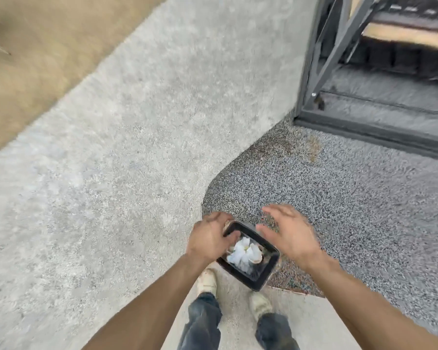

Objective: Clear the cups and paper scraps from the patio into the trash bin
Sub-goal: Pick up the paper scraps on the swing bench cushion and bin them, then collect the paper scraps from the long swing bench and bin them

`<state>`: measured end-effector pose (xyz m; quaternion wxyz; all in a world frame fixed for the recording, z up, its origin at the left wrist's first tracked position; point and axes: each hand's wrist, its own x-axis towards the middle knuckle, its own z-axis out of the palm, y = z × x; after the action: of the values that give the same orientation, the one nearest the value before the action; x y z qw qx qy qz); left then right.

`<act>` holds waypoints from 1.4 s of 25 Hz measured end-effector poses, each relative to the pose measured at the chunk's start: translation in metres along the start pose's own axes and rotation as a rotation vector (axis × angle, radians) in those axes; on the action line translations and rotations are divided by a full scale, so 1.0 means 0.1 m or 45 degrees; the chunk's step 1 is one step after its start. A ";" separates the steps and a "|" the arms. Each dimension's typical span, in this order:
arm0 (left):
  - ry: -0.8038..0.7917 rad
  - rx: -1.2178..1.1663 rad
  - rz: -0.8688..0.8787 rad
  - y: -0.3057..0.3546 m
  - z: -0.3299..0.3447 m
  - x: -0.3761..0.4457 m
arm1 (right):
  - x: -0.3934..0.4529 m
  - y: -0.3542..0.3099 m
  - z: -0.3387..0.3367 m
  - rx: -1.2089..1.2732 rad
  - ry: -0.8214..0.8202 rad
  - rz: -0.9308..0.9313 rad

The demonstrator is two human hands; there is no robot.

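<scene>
A small black rectangular trash bin (259,280) stands on the ground just in front of my feet. White crumpled paper scraps (243,251) and a bit of a pale cup lie inside it. My left hand (210,237) rests on the bin's far left rim, fingers curled over the edge. My right hand (288,233) hovers above the bin's right side, fingers spread, holding nothing. The picture is motion-blurred.
Pale concrete paving (111,160) fills the left and middle. Dark speckled gravel surfacing (339,198) lies to the right. A dark metal frame and gate (339,59) stands at the upper right. Bare brown ground (36,46) runs along the upper left. My shoes (208,281) are below the bin.
</scene>
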<state>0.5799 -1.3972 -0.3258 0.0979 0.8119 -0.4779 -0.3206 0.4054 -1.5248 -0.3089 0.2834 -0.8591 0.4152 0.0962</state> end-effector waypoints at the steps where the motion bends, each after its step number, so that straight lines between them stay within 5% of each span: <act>1: 0.035 0.023 0.029 0.07 -0.19 -0.11 | -0.03 -0.09 -0.19 -0.035 0.029 -0.058; 10: 0.554 0.165 -0.203 0.41 -1.28 -1.56 | -0.50 -1.17 -1.49 -0.252 0.207 -0.766; 16: 0.858 0.149 -0.527 0.20 -1.54 -2.71 | -0.87 -2.09 -1.73 -0.427 0.213 -1.201; 24: 1.153 0.071 -0.996 -0.18 -1.30 -4.59 | -1.72 -3.40 -1.12 -0.555 0.030 -1.676; 35: 1.385 0.026 -1.700 -0.69 -0.04 -7.69 | -3.99 -5.26 0.72 -0.576 -0.263 -2.260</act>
<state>0.3722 -0.7162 -0.0262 0.0969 0.9645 0.2101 0.1270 0.5607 -0.9609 0.0059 0.1143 -0.8846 -0.4520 -0.0014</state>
